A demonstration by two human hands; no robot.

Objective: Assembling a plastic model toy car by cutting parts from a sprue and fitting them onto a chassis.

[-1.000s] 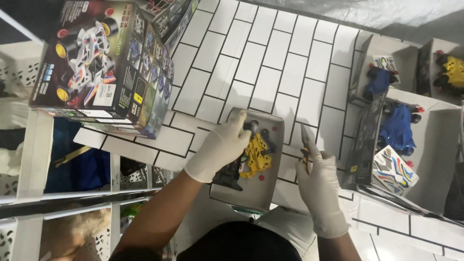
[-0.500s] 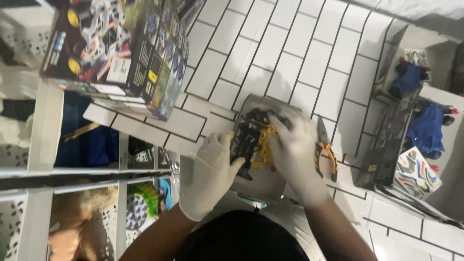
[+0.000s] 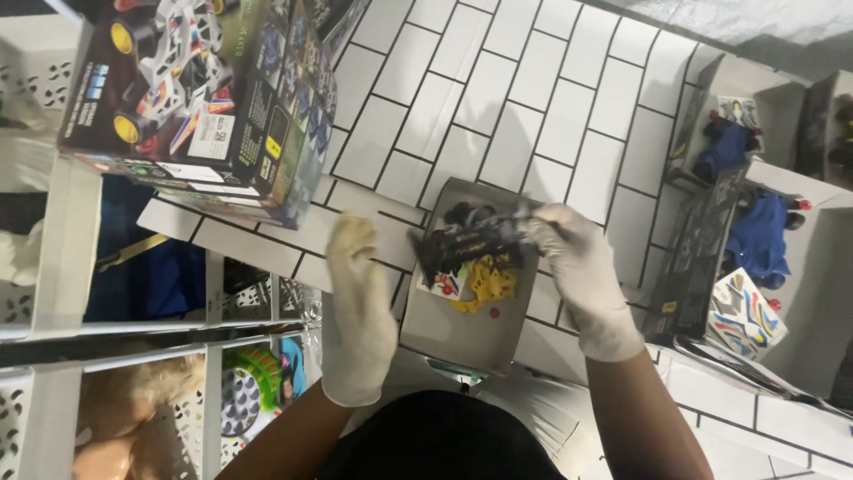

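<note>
Right hand (image 3: 582,271), in a white glove, grips one dark toy part (image 3: 471,238), elongated, black with blurred detail, held over one shallow grey cardboard tray (image 3: 462,333) on the white-tiled counter (image 3: 533,98); left hand (image 3: 360,302), also gloved, lies flat with fingers stretched out, empty, just beside the tray's left edge. In the tray: one yellow piece (image 3: 484,283) and one printed sticker sheet (image 3: 442,283). Elsewhere: one large printed toy box (image 3: 204,98) at upper left, two blue toy cars (image 3: 769,236) in open boxes at right.
</note>
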